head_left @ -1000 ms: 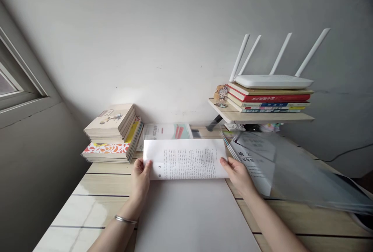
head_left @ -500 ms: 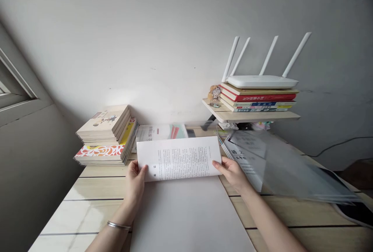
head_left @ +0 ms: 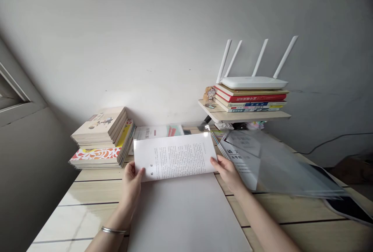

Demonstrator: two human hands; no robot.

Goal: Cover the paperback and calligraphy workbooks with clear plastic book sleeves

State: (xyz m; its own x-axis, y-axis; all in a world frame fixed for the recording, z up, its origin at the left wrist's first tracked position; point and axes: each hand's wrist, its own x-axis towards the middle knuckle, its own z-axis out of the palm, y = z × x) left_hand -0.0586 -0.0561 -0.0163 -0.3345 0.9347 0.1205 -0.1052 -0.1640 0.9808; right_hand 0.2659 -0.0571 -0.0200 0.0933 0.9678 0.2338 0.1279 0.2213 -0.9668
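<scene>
My left hand [head_left: 132, 182], with a silver bangle at the wrist, pinches the left edge of a white printed page [head_left: 177, 156], thumb on top. At the opposite edge, my right hand [head_left: 229, 172] grips the same page between thumb and fingers. The page is raised and tilted, its lines of text turned sideways. Clear plastic film [head_left: 196, 130] sticks out past its far edge, with glare on it. A large blank white sheet [head_left: 186, 213] spreads below the page toward me; whether the two are joined I cannot tell.
Stacked books [head_left: 100, 131] stand on the left of the wooden table [head_left: 96, 186]. To the right, clear plastic covers [head_left: 288, 170] overlap a white book [head_left: 243, 166] and a dark object [head_left: 348, 207]. A small shelf [head_left: 250, 117] carries books and a white router [head_left: 253, 82].
The view has shifted slightly. Both hands keep their hold on the page, whose tilt has changed a little, and a bright glare now shows on the film's far right corner.
</scene>
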